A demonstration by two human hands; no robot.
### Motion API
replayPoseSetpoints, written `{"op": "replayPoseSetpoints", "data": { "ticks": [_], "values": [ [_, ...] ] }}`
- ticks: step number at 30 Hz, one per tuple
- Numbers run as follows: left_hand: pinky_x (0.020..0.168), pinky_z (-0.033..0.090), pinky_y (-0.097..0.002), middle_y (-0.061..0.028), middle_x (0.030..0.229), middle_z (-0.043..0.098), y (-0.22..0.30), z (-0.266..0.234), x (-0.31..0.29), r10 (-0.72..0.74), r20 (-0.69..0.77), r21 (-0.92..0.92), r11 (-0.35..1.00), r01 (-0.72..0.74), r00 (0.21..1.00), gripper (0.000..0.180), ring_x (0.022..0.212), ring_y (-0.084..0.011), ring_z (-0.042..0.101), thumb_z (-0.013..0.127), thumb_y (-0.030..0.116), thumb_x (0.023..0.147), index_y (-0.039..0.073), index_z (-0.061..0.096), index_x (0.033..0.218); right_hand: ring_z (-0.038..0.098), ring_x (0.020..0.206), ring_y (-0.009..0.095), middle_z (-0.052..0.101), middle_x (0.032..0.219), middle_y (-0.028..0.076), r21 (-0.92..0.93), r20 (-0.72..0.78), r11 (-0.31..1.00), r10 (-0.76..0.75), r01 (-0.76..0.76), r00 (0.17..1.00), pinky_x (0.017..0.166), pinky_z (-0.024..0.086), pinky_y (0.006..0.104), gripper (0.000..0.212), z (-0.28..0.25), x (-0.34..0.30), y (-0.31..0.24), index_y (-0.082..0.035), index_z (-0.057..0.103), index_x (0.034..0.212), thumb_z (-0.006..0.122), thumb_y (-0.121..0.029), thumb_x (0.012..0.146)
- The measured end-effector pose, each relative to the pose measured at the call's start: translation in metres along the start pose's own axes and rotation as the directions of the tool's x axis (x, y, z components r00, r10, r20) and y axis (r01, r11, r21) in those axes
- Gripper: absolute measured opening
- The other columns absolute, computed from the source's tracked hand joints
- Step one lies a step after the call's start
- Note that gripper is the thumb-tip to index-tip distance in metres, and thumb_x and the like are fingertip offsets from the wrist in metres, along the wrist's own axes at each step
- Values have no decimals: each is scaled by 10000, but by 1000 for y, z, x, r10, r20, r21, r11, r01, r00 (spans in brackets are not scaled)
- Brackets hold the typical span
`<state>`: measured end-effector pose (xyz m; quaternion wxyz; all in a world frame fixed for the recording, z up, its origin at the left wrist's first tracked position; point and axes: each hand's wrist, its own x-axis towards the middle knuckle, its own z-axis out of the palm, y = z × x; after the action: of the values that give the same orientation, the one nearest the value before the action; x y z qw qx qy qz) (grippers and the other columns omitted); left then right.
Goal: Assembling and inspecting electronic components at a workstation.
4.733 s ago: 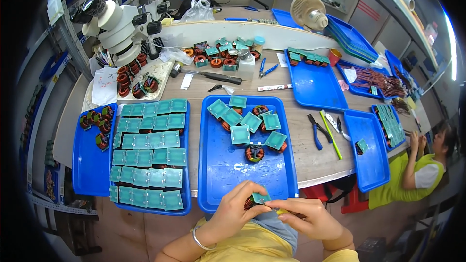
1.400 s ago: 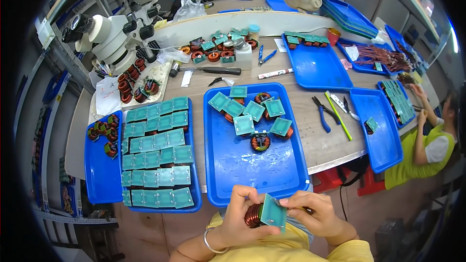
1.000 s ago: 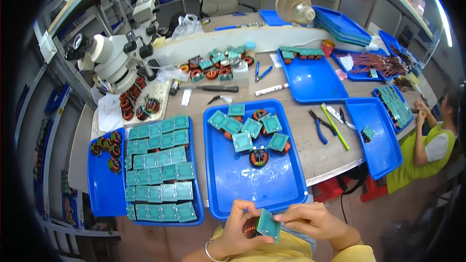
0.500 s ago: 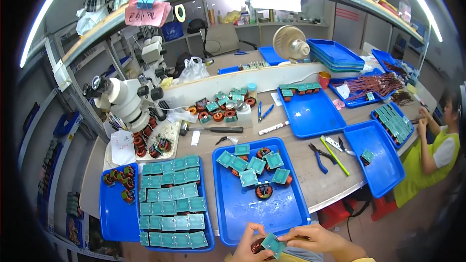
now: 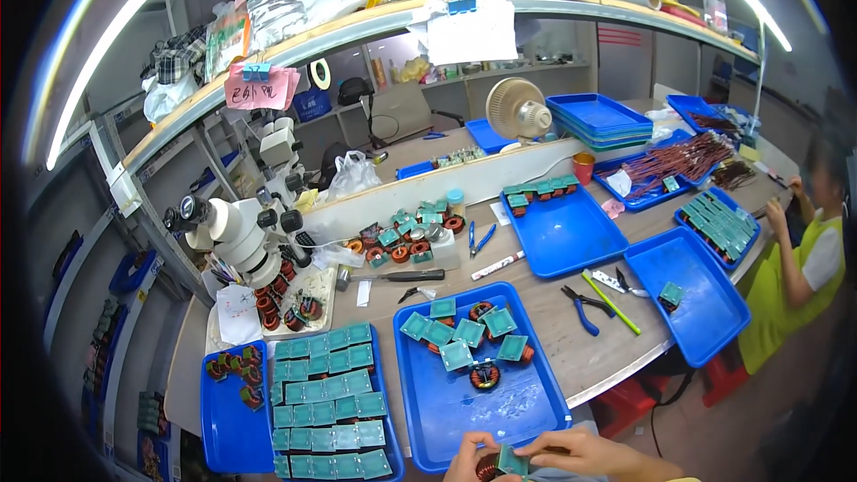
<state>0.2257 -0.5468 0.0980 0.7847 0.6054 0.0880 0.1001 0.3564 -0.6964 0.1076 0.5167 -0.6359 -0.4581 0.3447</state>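
Observation:
At the lower edge, my left hand (image 5: 471, 459) grips a copper-wound toroidal coil (image 5: 486, 467) that has a small green circuit board (image 5: 511, 461) on it. The fingers of my right hand (image 5: 580, 453) are closed at the board's right edge. Just beyond my hands lies a blue tray (image 5: 527, 411) with several more coils topped by green boards (image 5: 469, 332). One coil (image 5: 485, 377) there shows its windings. To the left, another blue tray (image 5: 389, 424) carries rows of green-board coils (image 5: 330, 388).
A small blue tray (image 5: 234, 433) with bare coils sits far left. Pliers (image 5: 585, 311), a green stick (image 5: 611, 302) and a hammer (image 5: 393, 276) lie on the table. A microscope (image 5: 237, 236) stands back left. A person (image 5: 799, 259) sits at right beside more trays.
My head view has tilted up, so the shelf bottles now show and the table sits lower in view. Both hands stay on the coil, whose board now appears more upright.

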Motion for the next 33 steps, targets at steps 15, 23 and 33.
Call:
{"op": "replayPoseSetpoints", "data": {
  "ticks": [15, 23, 33],
  "values": [
    [804, 421, -290, -75, 999, 462, -14, 2, -7, -197, -86, 109, 972, 206, 977, 603, 942, -153, 481, 691, 47, 701, 101, 275, 1134, 475, 605, 6, 562, 759, 9, 404, -290, 915, 130, -2, 948, 513, 366, 147, 181, -2, -14, 4, -11, 566, 1019, 538, -38, 842],
    [761, 443, -260, -157, 997, 520, -2, -15, 2, 65, -20, -100, 993, -67, 998, 589, 884, -158, 533, 676, 53, 744, 64, 193, 1080, 513, 733, 35, 594, 831, 15, 332, -253, 941, 18, 70, 967, 593, 413, 184, 228, -2, -4, -12, 0, 571, 1044, 561, 2, 816],
    [794, 467, -271, -147, 998, 547, 7, -13, -9, 104, -19, 142, 985, -100, 994, 656, 943, -175, 560, 780, 126, 634, 14, 330, 1098, 609, 698, 179, 628, 821, 107, -81, -17, 986, -145, 143, 989, 614, 465, 264, 208, 3, 14, -36, 12, 609, 956, 609, 11, 748]
  ]
}}
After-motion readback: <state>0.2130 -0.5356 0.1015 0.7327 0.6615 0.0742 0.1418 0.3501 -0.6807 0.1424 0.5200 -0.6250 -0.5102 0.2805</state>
